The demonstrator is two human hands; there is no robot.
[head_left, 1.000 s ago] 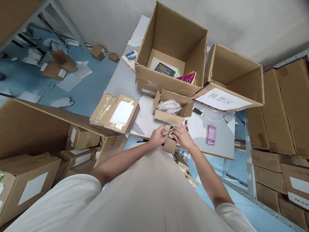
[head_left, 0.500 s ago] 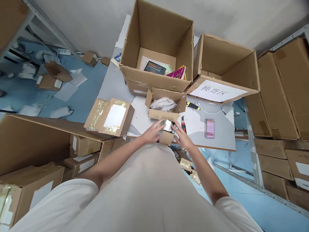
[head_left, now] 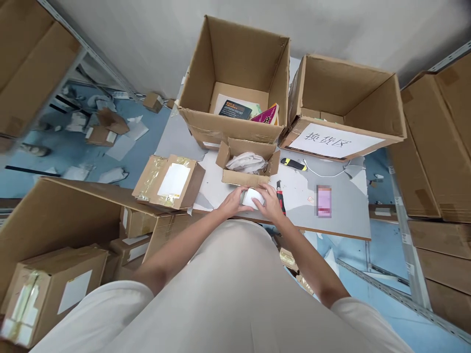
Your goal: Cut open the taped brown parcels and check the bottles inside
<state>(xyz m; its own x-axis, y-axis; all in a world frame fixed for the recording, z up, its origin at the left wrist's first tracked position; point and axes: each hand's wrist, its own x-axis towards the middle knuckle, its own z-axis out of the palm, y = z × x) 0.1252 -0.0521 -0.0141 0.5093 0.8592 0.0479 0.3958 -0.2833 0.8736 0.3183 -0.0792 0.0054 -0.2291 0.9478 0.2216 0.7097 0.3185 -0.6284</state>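
Note:
A small box with a white top (head_left: 253, 198) is held between my two hands at the table's front edge. My left hand (head_left: 234, 203) grips its left side, thumb along the near edge. From the right, my right hand (head_left: 270, 202) wraps round it with the thumb on the white face. Just beyond stands an open small carton (head_left: 241, 177) with crumpled white wrapping (head_left: 247, 162) inside. A red and black utility knife (head_left: 280, 198) lies right beside my right hand.
Two large open cartons stand at the back: one holding books (head_left: 235, 110), the other bearing a handwritten sheet (head_left: 333, 140). A taped carton (head_left: 172, 182) sits at left. A yellow and black cutter (head_left: 293, 164) and a blurred pink item (head_left: 324, 201) lie at right.
The small box's brown flap, hanging toward me before, no longer shows, and its white face is up. My hands have closed in around the box. The camera view has shifted slightly.

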